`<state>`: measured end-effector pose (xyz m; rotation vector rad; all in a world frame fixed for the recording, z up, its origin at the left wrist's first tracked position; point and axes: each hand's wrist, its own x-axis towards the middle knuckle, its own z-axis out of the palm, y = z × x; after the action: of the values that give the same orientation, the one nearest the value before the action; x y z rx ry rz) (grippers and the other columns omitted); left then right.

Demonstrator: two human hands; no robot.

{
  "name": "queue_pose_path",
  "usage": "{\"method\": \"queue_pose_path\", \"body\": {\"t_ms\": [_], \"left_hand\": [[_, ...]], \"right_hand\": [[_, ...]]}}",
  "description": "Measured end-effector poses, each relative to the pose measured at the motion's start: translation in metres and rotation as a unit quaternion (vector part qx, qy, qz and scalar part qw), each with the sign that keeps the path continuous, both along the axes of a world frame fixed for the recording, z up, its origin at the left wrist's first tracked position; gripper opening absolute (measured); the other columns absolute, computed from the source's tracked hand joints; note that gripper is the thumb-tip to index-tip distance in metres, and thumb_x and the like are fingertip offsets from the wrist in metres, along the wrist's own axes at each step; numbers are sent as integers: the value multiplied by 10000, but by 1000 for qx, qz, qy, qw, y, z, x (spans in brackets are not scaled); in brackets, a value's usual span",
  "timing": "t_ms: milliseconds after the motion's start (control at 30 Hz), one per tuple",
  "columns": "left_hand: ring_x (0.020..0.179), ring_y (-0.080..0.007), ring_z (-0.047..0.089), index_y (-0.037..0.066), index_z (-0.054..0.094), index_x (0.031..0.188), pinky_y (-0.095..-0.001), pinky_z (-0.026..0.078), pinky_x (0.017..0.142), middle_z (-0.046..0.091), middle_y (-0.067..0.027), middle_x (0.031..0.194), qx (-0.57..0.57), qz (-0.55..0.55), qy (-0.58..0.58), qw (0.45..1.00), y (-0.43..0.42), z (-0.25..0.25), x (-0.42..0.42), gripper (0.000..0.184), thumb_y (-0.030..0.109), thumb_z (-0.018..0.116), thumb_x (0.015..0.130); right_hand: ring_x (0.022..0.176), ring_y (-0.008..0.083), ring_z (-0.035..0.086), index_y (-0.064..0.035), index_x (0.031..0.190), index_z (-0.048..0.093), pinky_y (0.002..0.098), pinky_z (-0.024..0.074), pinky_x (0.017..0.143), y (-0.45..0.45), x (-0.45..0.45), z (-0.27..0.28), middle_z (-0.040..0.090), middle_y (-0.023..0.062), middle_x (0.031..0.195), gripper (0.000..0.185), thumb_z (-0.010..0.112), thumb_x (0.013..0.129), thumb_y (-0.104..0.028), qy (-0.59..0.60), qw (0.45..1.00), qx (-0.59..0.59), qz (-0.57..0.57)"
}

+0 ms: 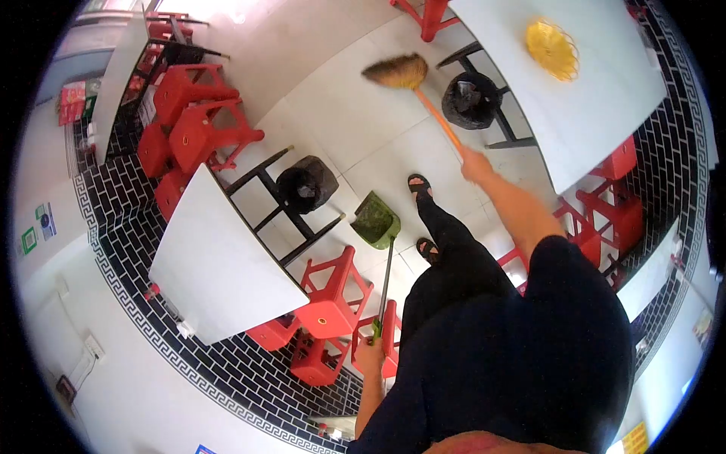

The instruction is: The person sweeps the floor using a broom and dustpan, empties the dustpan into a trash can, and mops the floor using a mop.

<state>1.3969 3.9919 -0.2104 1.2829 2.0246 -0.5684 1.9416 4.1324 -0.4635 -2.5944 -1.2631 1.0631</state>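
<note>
Broom (404, 74), far, likely light: right hand (476, 165) wrapped round handle (439, 119), best hold. Dustpan (376, 221), nearer, likely stiff: left hand (369, 357) likewise.

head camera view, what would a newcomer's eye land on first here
Probably the orange-handled broom, gripped in the right hand and reaching across the pale tiled floor. Next comes the green long-handled dustpan in the left hand, its pan near the sandalled feet. Bright red plastic stools cluster by the white tables, and a yellow openwork basket sits on the table at upper right.
</note>
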Motion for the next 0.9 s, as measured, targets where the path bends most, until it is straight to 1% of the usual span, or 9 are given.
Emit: {"method": "queue_pose_path", "body": {"t_ms": [100,233,533,600,633,733,767,867,900], "left_hand": [[648,-240,707,-57,713,1020,-360,540,591,715,-161,768,-32,174,-112,978,-1,-5,-12,387,286,682,844],[575,-152,632,-96,690,1041,-325,503,504,675,-114,737,-20,144,-145,979,-5,9,-1,354,229,660,902],[562,-200,670,-109,687,1080,-326,507,468,698,-145,791,-12,50,-168,985,-49,20,18,348,180,653,889],[563,-208,676,-108,701,1061,-338,516,477,700,-155,774,-18,13,-165,986,-61,23,18,345,181,664,877],[563,-208,676,-108,701,1061,-338,516,477,700,-155,774,-23,0,-164,986,-59,15,17,345,181,664,877],[554,-212,678,-108,708,1054,-344,525,487,693,-155,746,-17,-40,-138,990,-65,24,40,342,176,674,866],[548,-212,677,-108,707,1057,-342,526,490,697,-158,747,-8,-76,-121,990,-66,72,68,343,171,675,861],[541,-208,675,-108,709,1049,-336,527,497,705,-164,751,2,-123,-100,987,-72,87,101,338,163,675,850],[542,-206,676,-106,713,1038,-333,527,502,711,-166,754,-5,-131,-97,987,-81,45,103,332,160,673,843]], "right_hand": [[919,448,674,-187,1402,496,539,540,792,-83,-21,55,677,255,971,540,540,885,-40,34,997,-64,-4],[884,428,686,-225,1437,470,544,541,768,-237,-37,94,682,238,924,586,544,887,-37,9,993,-113,10],[923,410,700,-244,1461,459,538,561,789,-519,-54,127,703,214,1011,601,517,896,-48,-9,984,-170,-52],[1035,402,668,-247,1436,490,536,539,818,-564,-55,146,655,233,1183,635,549,851,-8,7,988,-139,-72],[1060,402,659,-266,1469,456,526,540,840,-545,-55,179,621,242,1249,656,550,867,-24,51,969,-223,-98],[1018,424,666,-280,1500,416,515,547,839,-599,-62,177,642,244,1199,654,557,899,-64,38,968,-205,-141],[1018,424,666,-280,1500,416,515,547,839,-617,-56,219,642,244,1199,654,557,899,-64,46,964,-203,-163],[973,443,671,-283,1504,398,516,550,831,-635,-28,246,651,257,1155,620,559,932,-107,0,964,-179,-197],[957,443,674,-278,1503,397,517,550,830,-644,-17,202,656,259,1136,609,560,939,-119,-26,965,-155,-211]]}}
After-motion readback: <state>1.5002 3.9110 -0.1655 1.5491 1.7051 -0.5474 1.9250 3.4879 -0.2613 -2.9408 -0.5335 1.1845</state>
